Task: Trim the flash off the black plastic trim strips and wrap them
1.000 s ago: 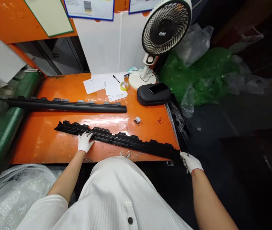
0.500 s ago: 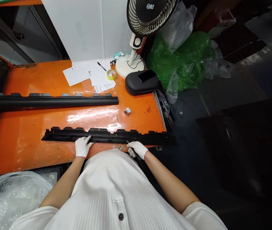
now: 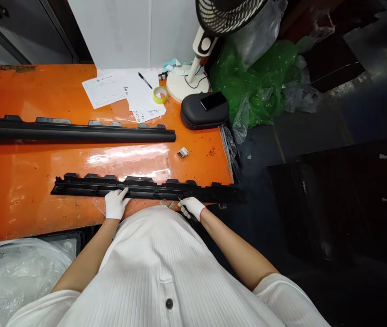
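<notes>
The left hand [image 3: 116, 204] is pressing flat on the long black plastic strip [image 3: 146, 188]. The right hand [image 3: 192, 207] is curling its fingers around a thin metal tool [image 3: 182, 202] beside the strip.

Far black trim strip [image 3: 74, 134] runs off the frame's left edge. Fan [image 3: 225, 13] head cut off at top. Paper sheets [image 3: 125, 91] print too small to read.

Fan [image 3: 210, 27], tape roll [image 3: 160, 94], pen [image 3: 145, 80], papers [image 3: 118, 88], blk case [image 3: 200, 116] w/ phone [image 3: 213, 101], green bag [image 3: 261, 81]
</notes>
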A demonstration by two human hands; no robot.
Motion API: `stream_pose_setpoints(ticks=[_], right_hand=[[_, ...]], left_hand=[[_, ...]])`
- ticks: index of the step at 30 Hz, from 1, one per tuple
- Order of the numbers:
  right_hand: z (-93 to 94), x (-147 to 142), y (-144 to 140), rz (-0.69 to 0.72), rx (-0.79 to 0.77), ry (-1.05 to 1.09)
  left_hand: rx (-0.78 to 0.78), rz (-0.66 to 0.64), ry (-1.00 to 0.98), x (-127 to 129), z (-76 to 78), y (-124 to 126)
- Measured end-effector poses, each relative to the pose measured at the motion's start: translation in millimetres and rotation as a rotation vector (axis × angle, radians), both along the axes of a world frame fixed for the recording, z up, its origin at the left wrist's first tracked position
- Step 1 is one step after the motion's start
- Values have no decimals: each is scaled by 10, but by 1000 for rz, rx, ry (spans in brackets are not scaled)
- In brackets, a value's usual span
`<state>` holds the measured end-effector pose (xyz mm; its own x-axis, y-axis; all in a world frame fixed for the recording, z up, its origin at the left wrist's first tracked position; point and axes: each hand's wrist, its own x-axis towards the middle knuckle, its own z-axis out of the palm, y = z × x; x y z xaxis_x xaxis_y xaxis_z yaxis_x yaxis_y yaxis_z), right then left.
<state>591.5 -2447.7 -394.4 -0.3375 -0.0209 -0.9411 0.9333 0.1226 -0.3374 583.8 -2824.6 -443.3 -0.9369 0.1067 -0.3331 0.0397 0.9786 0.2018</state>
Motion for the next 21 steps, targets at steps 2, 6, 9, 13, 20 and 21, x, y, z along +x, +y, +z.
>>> stream_pose_setpoints(ticks=[2, 6, 9, 13, 20, 21], right_hand=[[12, -12, -41, -13, 12, -20], [28, -45, -119, -21, 21, -38], [25, -72, -159, -11, 20, -46], [27, -88, -193, 13, 13, -49], [-6, -68, -383, 78, -42, -12], [-24, -75, -427, 82, -40, -1]], left_hand=[[-12, -3, -6, -4, -3, 0], [-21, -5, -20, -9, -24, -10], [-21, -2, -27, -6, -44, -20], [-17, -4, -25, -2, -45, -18], [-1, 22, -24, 15, 3, 19], [-4, 22, -25, 22, 9, 26]])
